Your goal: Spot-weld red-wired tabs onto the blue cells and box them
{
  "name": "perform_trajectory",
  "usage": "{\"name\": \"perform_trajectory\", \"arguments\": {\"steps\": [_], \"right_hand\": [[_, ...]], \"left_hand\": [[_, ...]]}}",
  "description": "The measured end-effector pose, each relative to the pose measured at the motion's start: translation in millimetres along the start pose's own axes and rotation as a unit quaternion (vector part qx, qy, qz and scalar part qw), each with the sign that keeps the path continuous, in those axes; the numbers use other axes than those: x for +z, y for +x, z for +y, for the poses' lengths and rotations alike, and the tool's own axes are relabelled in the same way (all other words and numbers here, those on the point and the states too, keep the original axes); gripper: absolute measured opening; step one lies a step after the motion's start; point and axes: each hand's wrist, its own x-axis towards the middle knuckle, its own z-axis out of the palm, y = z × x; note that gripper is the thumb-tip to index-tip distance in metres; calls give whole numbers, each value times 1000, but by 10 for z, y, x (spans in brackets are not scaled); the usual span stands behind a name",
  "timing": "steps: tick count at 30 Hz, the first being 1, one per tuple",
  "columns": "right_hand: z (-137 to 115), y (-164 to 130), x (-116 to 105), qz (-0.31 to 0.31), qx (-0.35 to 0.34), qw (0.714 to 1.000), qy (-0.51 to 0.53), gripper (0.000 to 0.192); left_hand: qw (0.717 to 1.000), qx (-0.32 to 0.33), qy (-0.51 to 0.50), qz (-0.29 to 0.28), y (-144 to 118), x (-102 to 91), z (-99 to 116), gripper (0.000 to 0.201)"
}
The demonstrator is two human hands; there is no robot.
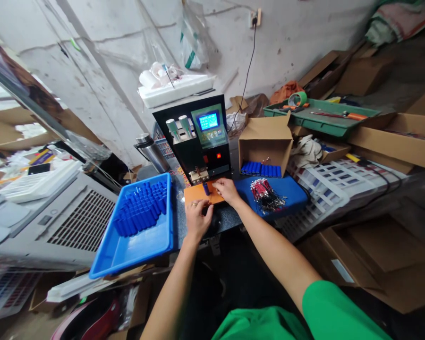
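A spot welder with a lit blue screen stands before me. Below its electrodes, a dark blue cylindrical battery cell is upright on an orange board. To the right of the cell, my right hand is closed in a pinch at the board; whatever is between the fingertips is too small to name. My left hand rests at the board's front edge, fingers curled and thumb bent toward them, a ring on one finger. Its fingertips are partly hidden, so I cannot make out what they hold.
Left is a blue tray with many blue cells. On the right, a bundle of red and black wires lies on a blue surface, by a cardboard box holding more cells. A steel flask stands behind the tray.
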Motion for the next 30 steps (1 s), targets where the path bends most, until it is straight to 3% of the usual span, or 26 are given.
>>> {"name": "perform_trajectory", "arguments": {"steps": [4,10,15,19,23,26,30], "right_hand": [[-25,-22,-20,-5,0,1000,3,30],[-50,-89,-113,-141,-63,987,-45,21],[-11,-91,-114,-176,-63,981,-53,19],[-28,-85,-110,-152,-70,985,-46,20],[-83,-84,-133,-103,-36,994,-4,21],[-108,-85,-153,-81,9,995,53,22],[-128,-87,-159,-60,32,993,100,25]], "left_hand": [[1000,-26,5,14,78,49,1,14],[992,-74,-99,-22,218,62,-78,20],[974,-126,-181,-60,320,87,-105,24],[975,-120,-181,-44,300,56,-81,21],[994,-40,-96,16,251,16,-78,14],[997,12,-71,-33,284,38,-119,32],[991,13,-80,-105,370,111,-210,44]]}}
